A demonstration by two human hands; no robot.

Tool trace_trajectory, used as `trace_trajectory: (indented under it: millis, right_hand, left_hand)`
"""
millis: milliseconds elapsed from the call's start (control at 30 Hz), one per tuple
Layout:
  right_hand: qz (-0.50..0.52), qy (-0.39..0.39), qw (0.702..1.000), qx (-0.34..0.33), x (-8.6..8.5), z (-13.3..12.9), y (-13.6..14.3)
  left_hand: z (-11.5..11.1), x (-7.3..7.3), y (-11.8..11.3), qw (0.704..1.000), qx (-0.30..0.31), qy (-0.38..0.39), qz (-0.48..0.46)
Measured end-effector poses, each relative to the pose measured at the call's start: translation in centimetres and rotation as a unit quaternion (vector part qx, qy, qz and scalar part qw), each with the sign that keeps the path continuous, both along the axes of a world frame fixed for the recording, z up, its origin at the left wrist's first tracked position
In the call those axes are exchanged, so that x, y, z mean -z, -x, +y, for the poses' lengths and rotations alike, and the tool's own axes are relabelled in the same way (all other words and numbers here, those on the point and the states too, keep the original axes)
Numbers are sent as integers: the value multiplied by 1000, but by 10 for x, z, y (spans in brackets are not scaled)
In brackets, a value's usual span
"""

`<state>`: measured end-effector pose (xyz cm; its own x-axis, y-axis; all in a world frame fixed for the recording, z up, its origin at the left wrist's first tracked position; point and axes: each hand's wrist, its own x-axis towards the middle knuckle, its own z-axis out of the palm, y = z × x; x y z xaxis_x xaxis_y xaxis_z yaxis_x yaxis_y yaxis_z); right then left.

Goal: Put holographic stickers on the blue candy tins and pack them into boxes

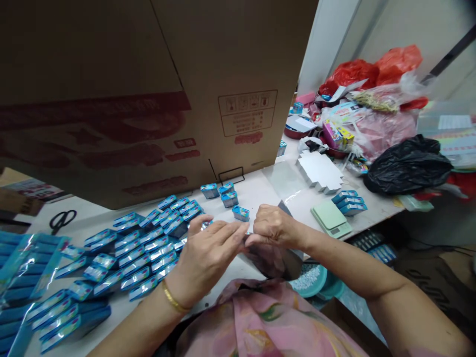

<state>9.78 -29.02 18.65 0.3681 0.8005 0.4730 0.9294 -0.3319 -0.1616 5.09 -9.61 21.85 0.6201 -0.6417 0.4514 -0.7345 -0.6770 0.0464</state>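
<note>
My two hands meet over the front of the table. Curled into a fist, my right hand (273, 225) grips the edge of a dark, shiny foil bag (275, 260), which hangs below it towards my lap. My left hand (211, 253) has its fingers pressed together, with the tips at the same edge of the bag; the thumb side is partly hidden. Just beyond my hands stands a small blue packet (241, 213), with a few more blue packets (229, 199) behind it. Rows of blue packets (148, 248) lie to the left of my left hand.
A large cardboard box (148, 99) stands at the back. Scissors (63, 220) and a clear bag of blue packs (26, 267) are at left. On the right are a pale green scale (330, 219), a white tray (320, 171) and a black plastic bag (409, 166). Below sits a teal basin (316, 287).
</note>
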Motion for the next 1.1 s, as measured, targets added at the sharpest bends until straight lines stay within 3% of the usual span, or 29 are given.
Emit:
trace_trajectory:
  millis: [133,367,533,700,833,900,1000,1100]
  right_hand:
    - [-14,9,1000,14,-6,-8,3]
    - [-105,35,986,127,-3,-39,0]
    - [-138,51,984,99,4,-37,-5]
    - [-83,83,992,47,10,-31,-5]
    - [-25,81,996,17,14,-21,-4]
    - [-8,78,997,5,12,-18,-2]
    - [-23,78,996,23,3,-20,0]
    - [-69,70,992,78,-5,-32,3]
  left_hand:
    - [-14,5,-6,999,34,21,11]
    - [-7,12,-8,996,14,68,51]
    - [-2,18,-7,994,17,78,72]
    - [6,20,-4,994,19,45,95]
    - [-6,13,-3,1000,-1,-9,30]
    - [-15,11,-5,999,20,-15,27]
    - [-22,14,-10,996,57,8,64]
    - [-19,18,-14,995,38,44,82]
